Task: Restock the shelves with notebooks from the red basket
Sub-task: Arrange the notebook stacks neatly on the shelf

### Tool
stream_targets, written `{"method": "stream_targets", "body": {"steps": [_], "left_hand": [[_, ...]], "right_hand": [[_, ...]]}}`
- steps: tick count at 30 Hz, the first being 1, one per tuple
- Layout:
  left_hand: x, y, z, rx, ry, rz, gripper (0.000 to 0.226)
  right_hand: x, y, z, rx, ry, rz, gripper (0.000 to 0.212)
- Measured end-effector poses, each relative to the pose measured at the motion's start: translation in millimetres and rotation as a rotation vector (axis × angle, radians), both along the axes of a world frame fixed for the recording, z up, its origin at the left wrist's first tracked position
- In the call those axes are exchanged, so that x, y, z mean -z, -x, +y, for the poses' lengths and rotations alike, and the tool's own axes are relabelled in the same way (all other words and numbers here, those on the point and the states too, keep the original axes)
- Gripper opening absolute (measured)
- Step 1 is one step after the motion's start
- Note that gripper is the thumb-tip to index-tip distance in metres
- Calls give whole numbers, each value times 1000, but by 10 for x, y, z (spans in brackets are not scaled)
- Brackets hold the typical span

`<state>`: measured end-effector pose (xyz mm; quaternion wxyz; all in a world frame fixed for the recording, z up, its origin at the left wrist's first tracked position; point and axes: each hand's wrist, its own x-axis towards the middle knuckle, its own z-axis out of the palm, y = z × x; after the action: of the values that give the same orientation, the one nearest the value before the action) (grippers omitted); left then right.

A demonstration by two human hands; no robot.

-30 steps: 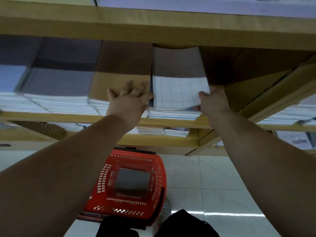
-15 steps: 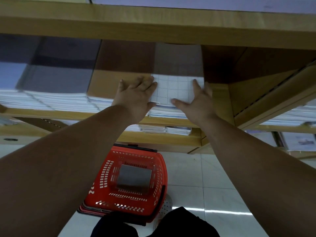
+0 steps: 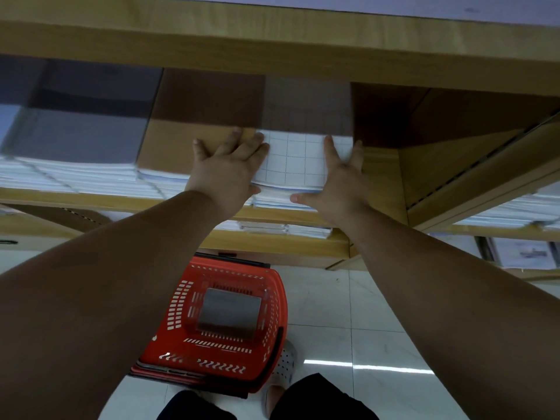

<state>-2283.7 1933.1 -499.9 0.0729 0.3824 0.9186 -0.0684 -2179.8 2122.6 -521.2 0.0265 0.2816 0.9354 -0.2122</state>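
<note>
Red basket [image 3: 169,310] sits on the floor tiles with a grey notebook [image 3: 229,315] lying flat inside. Above and beyond the basket, on the wooden shelf [image 3: 91,197], the left hand [image 3: 225,171] lies flat, fingers spread, across the brown-covered stack [image 3: 172,147] and the grid-covered stack [image 3: 297,165]. The right hand [image 3: 339,183], fingers straight, presses the grid cover's right edge.

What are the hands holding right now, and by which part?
Nothing is gripped. The left hand and right hand lie flat with straight fingers, pressing on the left and right sides of the grid notebook stack.
</note>
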Motion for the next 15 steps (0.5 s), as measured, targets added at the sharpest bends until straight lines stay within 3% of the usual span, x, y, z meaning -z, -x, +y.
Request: {"method": "stream_targets", "body": {"steps": [5,7,9,15], "left_hand": [[-56,-64,56,-58,-7,-35,82],[-89,-158,-10,-43,-2,7,91],[-93,-327,-191,-68,-77,29,93],[158,-952,-1240,-389,-253,-92,83]], "right_hand": [[-71,0,-34,32,17,-81,131],[-160,-17,-110,37,-86,-149,133],[-241,-91,-273,-45,-228,-77,132],[-211,-458,-1146,-319,-177,129,91]]}}
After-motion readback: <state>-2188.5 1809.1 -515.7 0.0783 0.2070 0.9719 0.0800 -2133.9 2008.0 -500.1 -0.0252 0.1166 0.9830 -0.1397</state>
